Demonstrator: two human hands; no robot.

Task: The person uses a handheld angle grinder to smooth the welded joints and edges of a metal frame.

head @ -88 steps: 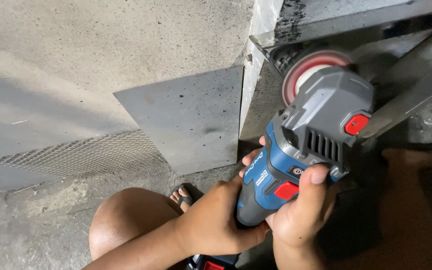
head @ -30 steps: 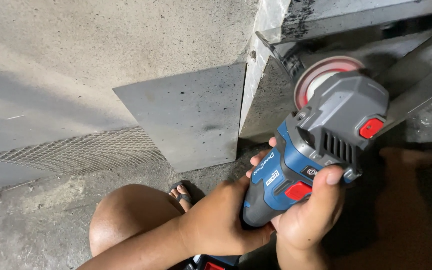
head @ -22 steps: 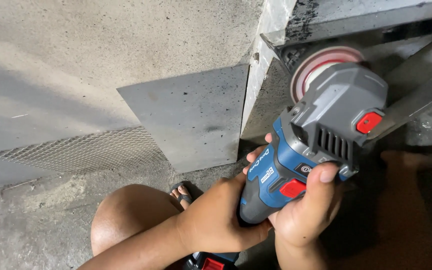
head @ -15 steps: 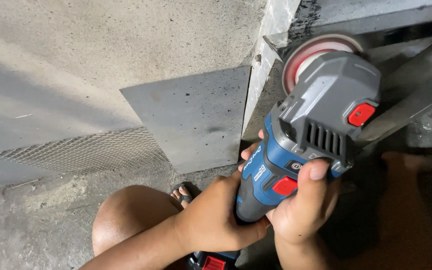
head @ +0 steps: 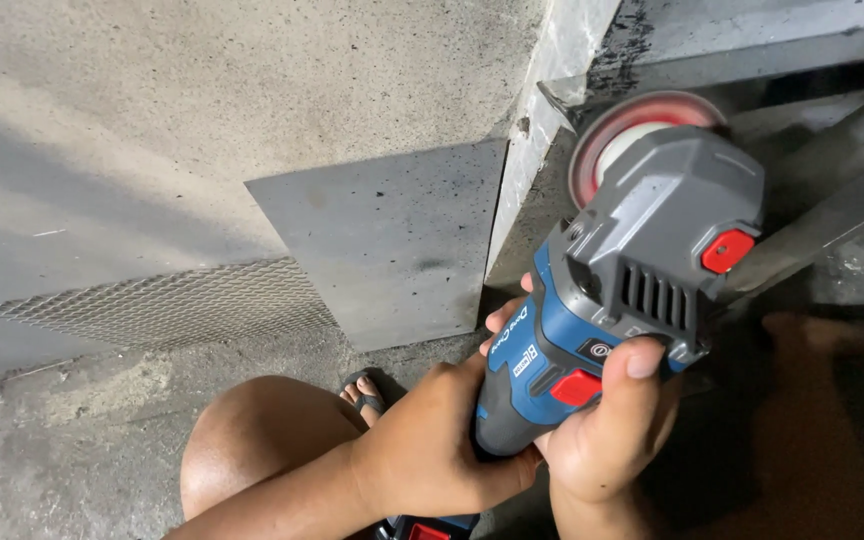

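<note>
Grinder [head: 612,300] long axis diagonal, disc [head: 620,135] pointing upper-right.

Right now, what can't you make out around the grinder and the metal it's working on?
Head view only:
- Where the red disc meets the metal bar: hidden behind the grinder head.
- Grinder's base: covered by left hand and right hand, cut off by the bottom edge.
- Area at right: too dark.

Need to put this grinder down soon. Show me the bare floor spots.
Bare concrete floor lies left of the knee, below the mesh sheet. It is crowded by the flat metal plate and around the angle grinder, which both hands hold.
</note>
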